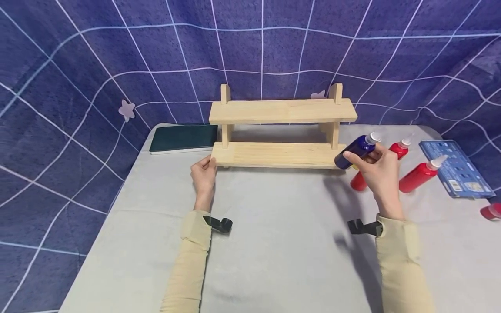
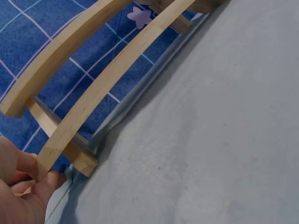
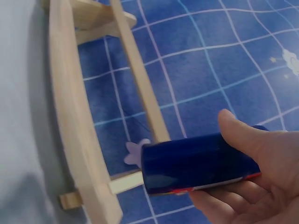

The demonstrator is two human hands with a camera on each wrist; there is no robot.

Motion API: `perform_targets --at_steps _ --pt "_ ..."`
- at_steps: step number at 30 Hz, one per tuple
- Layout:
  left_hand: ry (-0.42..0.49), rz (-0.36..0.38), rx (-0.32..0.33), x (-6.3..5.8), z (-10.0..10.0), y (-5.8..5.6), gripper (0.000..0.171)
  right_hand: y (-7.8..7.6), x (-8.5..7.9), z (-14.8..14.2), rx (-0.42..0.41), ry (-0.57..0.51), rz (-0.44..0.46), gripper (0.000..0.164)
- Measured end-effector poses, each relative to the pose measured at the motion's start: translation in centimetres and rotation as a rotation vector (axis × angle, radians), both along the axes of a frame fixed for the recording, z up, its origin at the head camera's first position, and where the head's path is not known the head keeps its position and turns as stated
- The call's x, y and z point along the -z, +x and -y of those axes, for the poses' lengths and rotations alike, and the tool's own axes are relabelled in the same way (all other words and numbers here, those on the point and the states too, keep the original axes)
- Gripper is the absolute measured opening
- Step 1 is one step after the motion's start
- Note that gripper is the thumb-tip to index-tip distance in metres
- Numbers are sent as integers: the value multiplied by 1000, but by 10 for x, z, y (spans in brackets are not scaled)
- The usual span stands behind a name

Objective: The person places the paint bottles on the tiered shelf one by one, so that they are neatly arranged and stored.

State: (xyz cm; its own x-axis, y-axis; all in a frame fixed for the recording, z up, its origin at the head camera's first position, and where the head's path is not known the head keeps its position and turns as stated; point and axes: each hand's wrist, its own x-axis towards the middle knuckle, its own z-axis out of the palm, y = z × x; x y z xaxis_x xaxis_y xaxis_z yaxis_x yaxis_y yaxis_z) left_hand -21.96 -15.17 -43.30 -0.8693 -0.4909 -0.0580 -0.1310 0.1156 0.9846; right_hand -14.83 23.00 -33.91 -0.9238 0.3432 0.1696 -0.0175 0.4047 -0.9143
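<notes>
A two-tier wooden rack (image 1: 282,154) stands at the back of the table. My left hand (image 1: 204,176) pinches the left end of its lower shelf, thumb and fingers on either side of the board in the left wrist view. My right hand (image 1: 381,178) grips a dark blue bottle (image 1: 355,152) with a white cap, tilted, at the right end of the lower shelf. In the right wrist view the bottle's base (image 3: 154,168) points toward the rack. Red bottles with white nozzle tips, one of them this red bottle (image 1: 418,177), stand behind and beside my right hand, which partly hides some.
A dark green book (image 1: 184,138) lies left of the rack. To the right lies a flat blue package (image 1: 457,167), with another red bottle (image 1: 491,211) at the right edge. A blue gridded curtain (image 1: 282,52) hangs behind the table.
</notes>
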Motion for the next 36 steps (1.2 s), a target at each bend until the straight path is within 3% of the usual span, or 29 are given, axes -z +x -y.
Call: perform_targets --at_steps 4,8,18,24,36 --pt "-12 4 -9 0 0 0 30 -8 6 7 15 57 12 40" --pt "-22 -5 -3 0 -1 0 30 -18 13 13 10 76 0 42" --pt "-46 -15 -4 1 -1 1 29 -37 30 23 6 16 -26 43" --pt "-61 -31 -5 3 -2 1 29 -41 32 22 29 55 4 44" --pt "-64 -43 -21 3 -2 1 28 -50 33 21 -34 106 9 49"
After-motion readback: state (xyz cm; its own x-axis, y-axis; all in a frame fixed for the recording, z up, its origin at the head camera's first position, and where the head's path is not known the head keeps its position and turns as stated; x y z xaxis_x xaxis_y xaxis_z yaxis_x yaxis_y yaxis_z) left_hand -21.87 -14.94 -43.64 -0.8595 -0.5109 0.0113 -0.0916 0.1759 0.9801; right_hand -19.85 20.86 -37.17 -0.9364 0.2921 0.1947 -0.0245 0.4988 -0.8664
